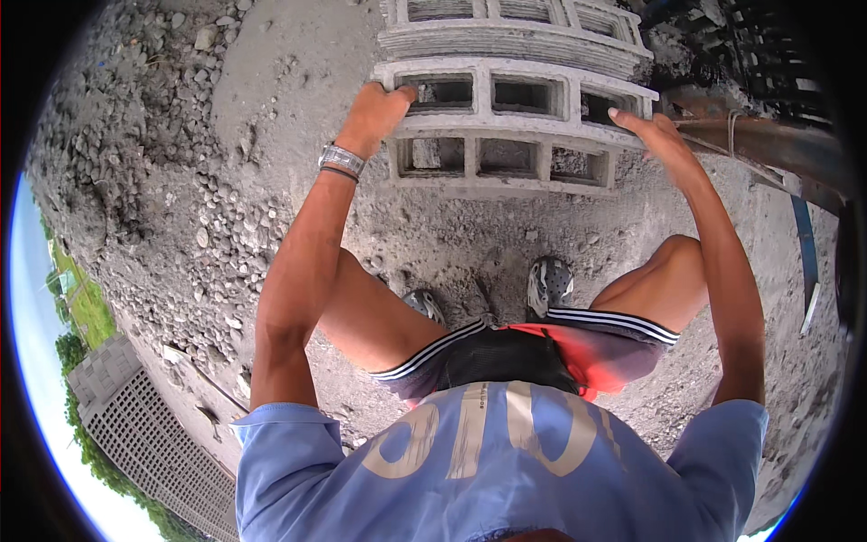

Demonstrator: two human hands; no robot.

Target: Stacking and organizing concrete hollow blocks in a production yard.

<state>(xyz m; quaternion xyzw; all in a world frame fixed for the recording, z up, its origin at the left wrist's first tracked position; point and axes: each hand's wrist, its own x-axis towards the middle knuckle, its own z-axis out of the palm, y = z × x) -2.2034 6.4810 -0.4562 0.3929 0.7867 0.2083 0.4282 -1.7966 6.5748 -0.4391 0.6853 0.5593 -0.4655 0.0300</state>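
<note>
A grey hollow concrete block, with three rectangular openings facing up, spans the space between my hands. My left hand wraps the block's left end, its fingertips reaching toward the left opening. At the other end, my right hand is closed on the right side, with the thumb by the right opening; its other fingers are mostly hidden. Just nearer to me and lower sits a second hollow block, partly overlapped by the held one. Beyond the held block is another block, close to it.
Loose gravel covers the ground to the left. A rusty metal beam juts in at the right, beside a dark machine part. Both my shoes stand in front of the blocks. Far off at the lower left rises a large stack of blocks.
</note>
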